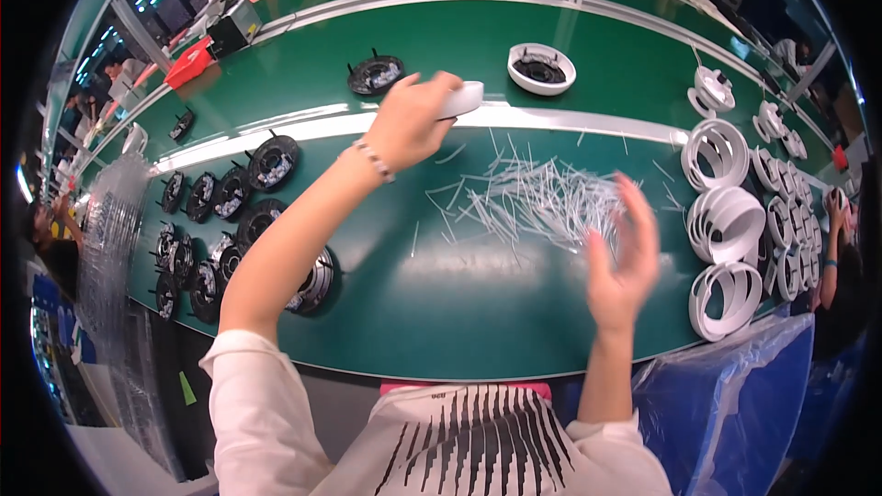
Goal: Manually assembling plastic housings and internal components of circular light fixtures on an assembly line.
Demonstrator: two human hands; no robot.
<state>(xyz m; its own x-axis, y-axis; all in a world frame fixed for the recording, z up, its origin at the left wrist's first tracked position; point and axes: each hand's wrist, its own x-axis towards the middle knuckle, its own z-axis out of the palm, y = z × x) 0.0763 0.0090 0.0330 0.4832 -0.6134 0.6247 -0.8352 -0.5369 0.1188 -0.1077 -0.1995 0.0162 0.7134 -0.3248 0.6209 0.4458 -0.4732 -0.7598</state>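
Spreading across nearly the whole view, the green surface (386,312) bends with the lens, and a pale strip runs along it from left to right.

Stacks of white rings (726,220) stand along the right edge, several cut off by the dark rim of the picture. Black round parts (230,220) crowd the left edge; the nearest one is half hidden under the left forearm.

Farther back, a white round housing (541,68) and one black round part (375,74) sit apart beyond the pale strip.

At the middle of the surface lies a loose heap of thin white strips (537,197), pointing every way, though most run roughly left to right.

The left hand (409,119) is raised over the pale strip, its grip closed on a small white piece (464,98). That piece sticks out to the right of the fingers with its long axis roughly left to right; its near end is hidden in the hand, and it may be a small cap or roll.

The right hand (625,262) hovers just at the right end of the heap, fingers spread and grasping nothing, its outline smeared by blur.
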